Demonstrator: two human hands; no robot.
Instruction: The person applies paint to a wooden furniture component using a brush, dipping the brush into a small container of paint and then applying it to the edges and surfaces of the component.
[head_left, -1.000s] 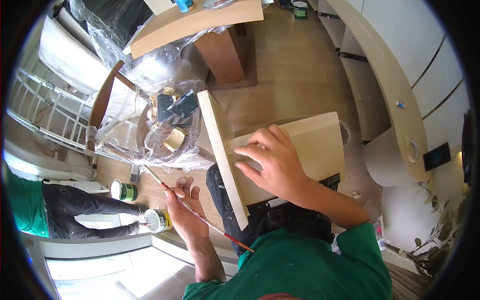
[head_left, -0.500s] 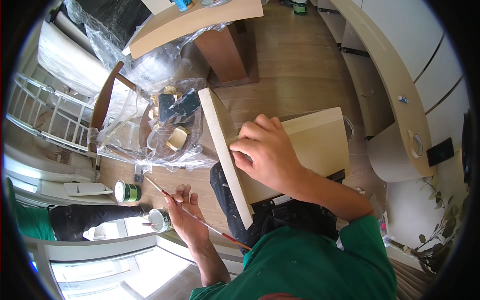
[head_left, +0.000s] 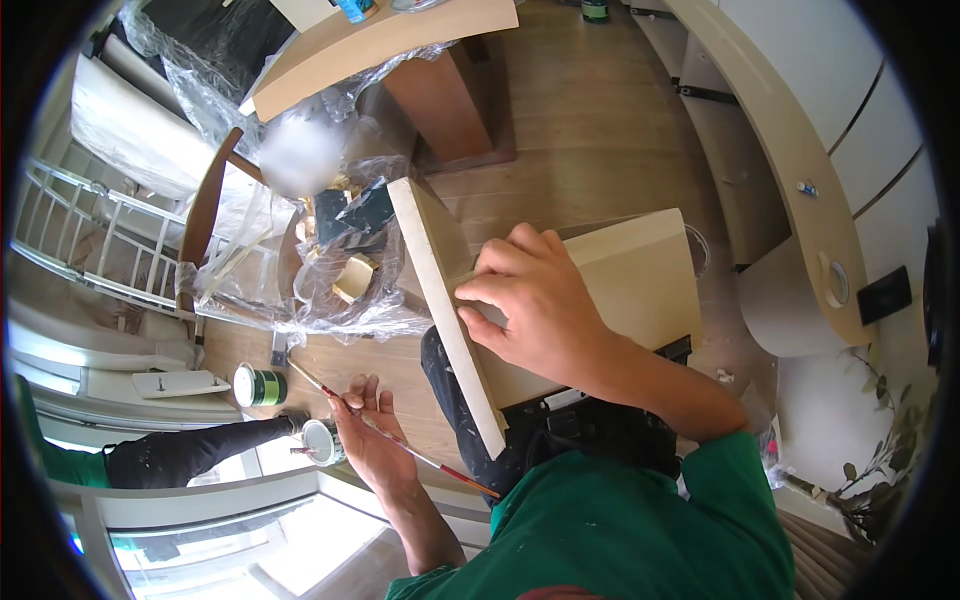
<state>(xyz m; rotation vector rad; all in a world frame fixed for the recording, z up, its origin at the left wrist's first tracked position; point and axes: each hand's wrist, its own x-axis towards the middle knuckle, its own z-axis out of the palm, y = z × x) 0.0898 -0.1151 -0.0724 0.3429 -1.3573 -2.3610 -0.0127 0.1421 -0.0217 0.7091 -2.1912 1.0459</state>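
A cream drawer (head_left: 632, 285) rests across my lap, its thick front panel (head_left: 440, 300) standing at the left end. My right hand (head_left: 538, 305) lies over the drawer with its fingers curled and the tips gripping the panel's edge. Whether anything small is under those fingertips is hidden. Between the thumb and fingers of my left hand (head_left: 375, 440) is a long thin paintbrush (head_left: 432, 460) with a red and white handle. It slants, its tip pointing away to the upper left, apart from the drawer.
Two paint cans (head_left: 260, 386) stand on the floor at left, near a mirror showing a leg. Plastic sheeting (head_left: 350, 310) covers a chair (head_left: 208, 215) with wrappings on it. A wooden desk (head_left: 390, 55) is beyond. A curved counter (head_left: 800, 220) at right carries a tape roll (head_left: 836, 284).
My view has shifted slightly. Both hands keep their grips, and the drawer and paintbrush stay almost where they were.
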